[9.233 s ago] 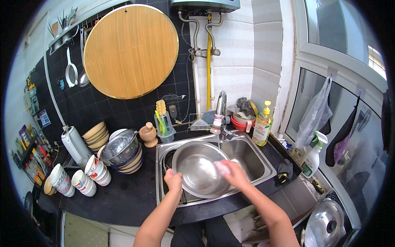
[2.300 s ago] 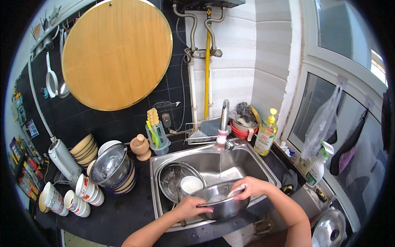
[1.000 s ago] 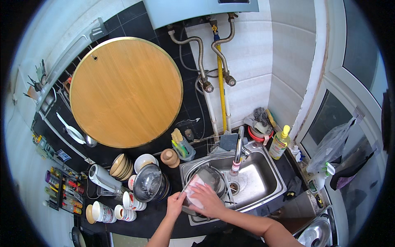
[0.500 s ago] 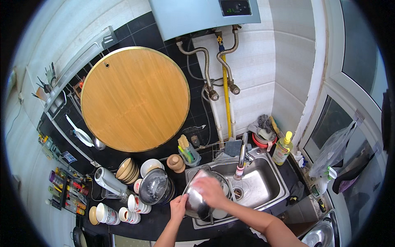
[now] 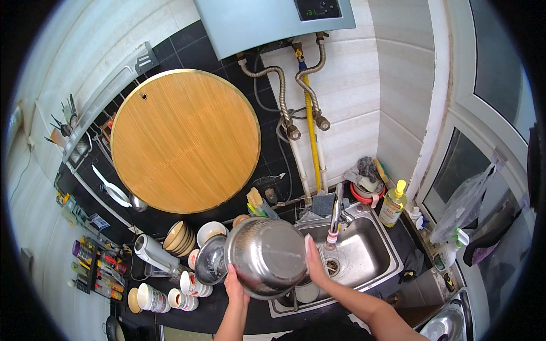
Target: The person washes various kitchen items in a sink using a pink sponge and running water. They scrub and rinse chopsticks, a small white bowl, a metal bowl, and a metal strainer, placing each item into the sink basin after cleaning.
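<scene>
A large stainless steel basin (image 5: 267,256) is held up over the left end of the sink (image 5: 364,241), its rounded outer bottom facing me. My left hand (image 5: 235,287) grips its rim at the lower left, thumb on the outer wall. At the basin's right side, my right hand (image 5: 316,263) is pressed against the steel with fingers stretched upward. The faucet (image 5: 335,219) stands just right of that hand. Below the basin, a pale bowl (image 5: 307,293) shows in the sink's left part; other contents there are hidden.
Left of the basin stand a smaller metal bowl (image 5: 209,262), stacked tan bowls (image 5: 178,238), a white bowl (image 5: 211,232) and several white cups (image 5: 152,298). A yellow-capped soap bottle (image 5: 392,206) and a red tub (image 5: 364,196) are behind the sink. A round wooden board (image 5: 187,142) leans at the wall.
The basin has been lifted and turned so its outer bottom faces me. My right hand has moved from across it to its right side; my left hand still holds the rim.
</scene>
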The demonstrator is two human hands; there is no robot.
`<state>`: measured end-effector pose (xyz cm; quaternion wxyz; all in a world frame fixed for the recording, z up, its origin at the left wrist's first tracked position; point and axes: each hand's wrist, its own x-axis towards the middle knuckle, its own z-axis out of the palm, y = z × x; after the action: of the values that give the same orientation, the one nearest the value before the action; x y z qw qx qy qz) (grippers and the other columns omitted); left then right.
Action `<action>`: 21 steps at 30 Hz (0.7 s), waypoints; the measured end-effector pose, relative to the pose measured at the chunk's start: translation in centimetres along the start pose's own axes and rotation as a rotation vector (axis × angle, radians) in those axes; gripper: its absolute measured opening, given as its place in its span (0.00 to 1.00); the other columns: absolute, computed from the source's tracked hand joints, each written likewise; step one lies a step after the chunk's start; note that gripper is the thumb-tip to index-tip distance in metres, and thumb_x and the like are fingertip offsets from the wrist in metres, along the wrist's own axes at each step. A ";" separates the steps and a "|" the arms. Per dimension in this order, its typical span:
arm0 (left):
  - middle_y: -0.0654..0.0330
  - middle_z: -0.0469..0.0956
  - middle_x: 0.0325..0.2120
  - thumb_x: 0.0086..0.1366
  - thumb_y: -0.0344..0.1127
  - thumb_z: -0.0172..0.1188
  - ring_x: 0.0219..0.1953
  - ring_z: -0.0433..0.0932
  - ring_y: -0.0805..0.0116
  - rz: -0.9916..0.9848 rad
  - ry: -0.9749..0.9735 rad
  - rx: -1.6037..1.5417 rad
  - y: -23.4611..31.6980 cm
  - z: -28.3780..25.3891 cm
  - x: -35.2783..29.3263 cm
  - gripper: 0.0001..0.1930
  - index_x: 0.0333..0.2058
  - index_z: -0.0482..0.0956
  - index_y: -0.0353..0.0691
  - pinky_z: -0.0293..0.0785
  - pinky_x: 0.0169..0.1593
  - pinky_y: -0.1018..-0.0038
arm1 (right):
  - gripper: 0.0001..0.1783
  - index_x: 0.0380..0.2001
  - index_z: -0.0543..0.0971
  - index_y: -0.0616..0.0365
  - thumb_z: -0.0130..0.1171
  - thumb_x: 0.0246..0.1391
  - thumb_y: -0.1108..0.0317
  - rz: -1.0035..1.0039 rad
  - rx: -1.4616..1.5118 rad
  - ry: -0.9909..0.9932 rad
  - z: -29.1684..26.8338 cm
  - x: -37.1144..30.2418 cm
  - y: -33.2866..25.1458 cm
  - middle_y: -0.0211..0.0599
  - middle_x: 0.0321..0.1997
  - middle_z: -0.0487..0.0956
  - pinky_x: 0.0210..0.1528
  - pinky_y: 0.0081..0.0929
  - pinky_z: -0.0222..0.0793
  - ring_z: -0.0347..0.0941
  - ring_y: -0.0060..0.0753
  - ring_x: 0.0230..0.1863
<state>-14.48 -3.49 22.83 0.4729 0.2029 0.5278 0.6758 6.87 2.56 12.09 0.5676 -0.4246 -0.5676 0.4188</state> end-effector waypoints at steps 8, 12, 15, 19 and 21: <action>0.56 0.69 0.44 0.63 0.53 0.44 0.46 0.68 0.63 -0.071 -0.048 -0.084 -1.3 0.2 0.7 0.25 0.45 0.67 0.34 0.64 0.51 0.65 | 0.24 0.55 0.59 0.61 0.39 0.56 0.65 -0.521 -0.586 -0.461 1.4 -1.6 -11.5 0.47 0.60 0.57 0.63 0.49 0.37 0.45 0.50 0.64; 0.55 0.69 0.45 0.63 0.52 0.45 0.46 0.69 0.63 -0.100 -0.029 -0.018 -1.0 1.0 -1.2 0.25 0.46 0.67 0.34 0.63 0.52 0.64 | 0.24 0.56 0.60 0.58 0.39 0.55 0.65 -0.489 -0.694 -0.279 2.3 3.7 -9.3 0.45 0.60 0.58 0.63 0.42 0.42 0.49 0.49 0.62; 0.55 0.68 0.45 0.63 0.52 0.45 0.46 0.68 0.62 -0.075 -0.018 -0.044 -0.4 1.0 -1.5 0.25 0.46 0.66 0.34 0.64 0.51 0.63 | 0.25 0.56 0.57 0.64 0.38 0.55 0.66 -0.398 -0.678 -0.125 0.1 5.9 -6.2 0.50 0.60 0.56 0.64 0.35 0.41 0.47 0.46 0.63; 0.54 0.66 0.48 0.63 0.52 0.45 0.48 0.67 0.59 -0.040 -0.071 -0.077 0.0 -0.2 -0.7 0.25 0.49 0.64 0.36 0.65 0.50 0.59 | 0.25 0.55 0.56 0.70 0.37 0.55 0.70 -0.420 -0.640 -0.192 0.9 0.2 -3.7 0.56 0.60 0.54 0.65 0.41 0.38 0.44 0.54 0.64; 0.54 0.66 0.48 0.63 0.53 0.44 0.48 0.67 0.59 -0.025 -0.062 -0.091 -0.3 -0.5 -0.7 0.25 0.49 0.64 0.36 0.65 0.50 0.59 | 0.25 0.54 0.61 0.63 0.43 0.50 0.70 -0.639 -0.449 -0.270 1.5 -2.2 -8.3 0.53 0.59 0.57 0.63 0.44 0.41 0.49 0.53 0.62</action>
<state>-14.41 -4.28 22.56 0.5062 0.1956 0.4840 0.6865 5.34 -1.98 19.44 0.4826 -0.2818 -0.8175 0.1392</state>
